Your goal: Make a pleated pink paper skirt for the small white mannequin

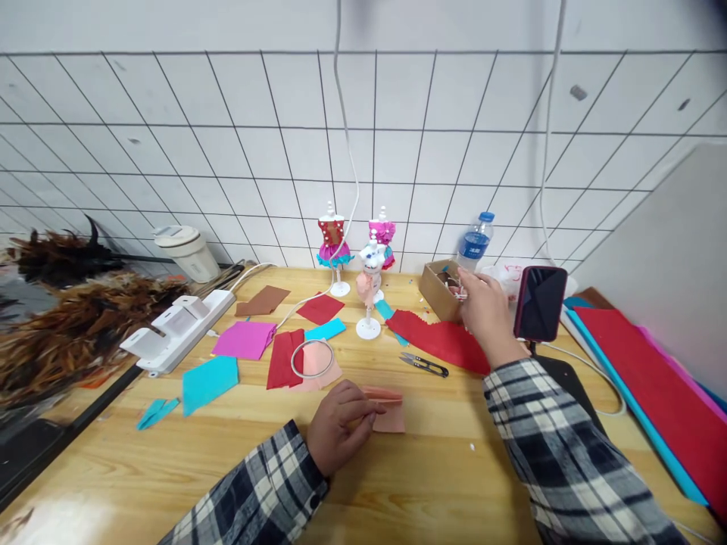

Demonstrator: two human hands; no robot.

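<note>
My left hand (342, 425) rests on the wooden table, thumb and fingers closed on the left edge of a small peach fabric piece (389, 421), whose upper edge is folded over. At the back right, my right hand (488, 312) is at the right side of a small cardboard box (441, 301). Its fingers are bent at the box's opening, and what they hold, if anything, I cannot make out. Small items lie inside the box. Close below that hand is a red fabric piece (440, 339) with a zigzag edge. Black thread snips (425, 365) lie between my hands.
Mini dress forms (368, 328) in doll clothes stand at the back. Fabric pieces (210, 382) and a ring (293, 362) lie left. A power strip (211, 318), feathers (85, 325) and white container (190, 250) are far left; a bottle (475, 242), phone (541, 303) and fabric sheets (653, 386) right.
</note>
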